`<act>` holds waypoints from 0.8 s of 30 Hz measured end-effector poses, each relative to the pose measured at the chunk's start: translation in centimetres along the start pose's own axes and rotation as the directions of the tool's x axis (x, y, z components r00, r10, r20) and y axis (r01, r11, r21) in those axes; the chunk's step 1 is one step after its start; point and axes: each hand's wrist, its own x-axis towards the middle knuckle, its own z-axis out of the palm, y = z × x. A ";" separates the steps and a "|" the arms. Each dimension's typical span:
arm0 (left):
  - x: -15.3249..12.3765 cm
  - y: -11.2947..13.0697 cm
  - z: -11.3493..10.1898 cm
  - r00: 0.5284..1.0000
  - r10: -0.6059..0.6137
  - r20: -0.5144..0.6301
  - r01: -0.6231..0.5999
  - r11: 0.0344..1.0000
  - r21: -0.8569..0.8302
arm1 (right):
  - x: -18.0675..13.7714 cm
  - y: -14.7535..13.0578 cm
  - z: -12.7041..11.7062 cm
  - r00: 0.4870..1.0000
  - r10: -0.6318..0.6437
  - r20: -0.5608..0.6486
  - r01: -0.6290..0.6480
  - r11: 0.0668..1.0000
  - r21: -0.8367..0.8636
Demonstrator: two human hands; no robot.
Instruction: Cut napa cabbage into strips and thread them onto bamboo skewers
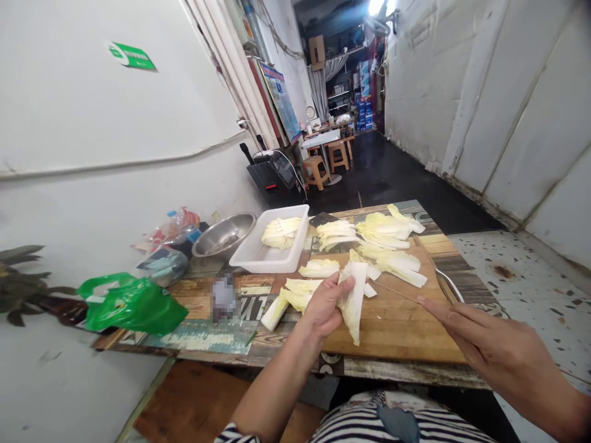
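My left hand is closed around a pale cabbage leaf, thumb across its front, held above the wooden cutting board. To the right, my right hand pinches a thin wooden skewer. The skewer points left toward the held leaf; whether its tip has entered the leaf is hard to make out. More cabbage leaves lie on the board's far part, and others lie at its left edge. A white plastic tray beyond my left hand contains leaves in a neat bundle.
Left of the tray stands a steel bowl, beside several plastic bags. A green bag lies at the table's left end near a brown bottle. A dark flat blade-like thing sits behind the leaves. Stools stand farther back.
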 end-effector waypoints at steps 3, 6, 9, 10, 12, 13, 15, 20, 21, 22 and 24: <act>0.0 0.0 0.1 1.000 -0.004 -0.004 0.004 1.000 0.014 | 0.0 0.0 0.0 1.000 -0.004 -0.003 0.004 1.000 0.017; 0.0 0.1 0.2 1.000 -0.011 0.004 0.011 1.000 0.023 | -0.1 0.0 0.0 1.000 0.019 0.015 -0.020 0.998 0.054; 0.0 0.1 0.4 1.000 -0.011 0.023 0.010 0.999 0.037 | -0.3 0.1 -0.1 0.998 0.030 0.063 -0.034 0.998 0.062; 0.0 0.1 0.5 1.000 -0.010 0.029 0.008 0.999 0.044 | -0.3 0.1 -0.1 0.997 0.028 0.075 -0.033 0.997 0.065; 0.0 0.1 0.5 0.999 -0.009 0.038 0.007 0.998 0.057 | -0.4 0.2 -0.2 0.996 0.024 0.088 -0.031 0.997 0.074; 0.0 0.1 0.6 0.999 -0.010 0.040 0.007 0.998 0.060 | -0.4 0.2 -0.2 0.996 0.020 0.092 -0.027 0.997 0.076; 0.0 0.2 0.6 0.999 -0.011 0.037 0.009 0.998 0.060 | -0.5 0.2 -0.2 0.996 0.016 0.089 -0.022 0.998 0.065; 0.0 0.3 0.8 1.000 -0.015 0.021 0.014 0.999 0.034 | -0.6 0.1 -0.1 0.995 0.048 0.086 -0.054 0.997 0.063; -0.1 0.3 0.8 1.000 -0.015 0.021 0.014 0.999 0.032 | -0.6 0.1 -0.1 0.995 0.049 0.085 -0.054 0.997 0.060; -0.1 0.3 0.8 1.000 -0.014 0.021 0.013 0.999 0.034 | -0.6 0.1 -0.1 0.995 0.048 0.083 -0.052 0.997 0.054; -0.1 0.3 0.8 1.000 -0.013 0.025 0.012 0.999 0.046 | -0.6 0.1 -0.2 0.996 0.031 0.083 -0.034 0.999 0.035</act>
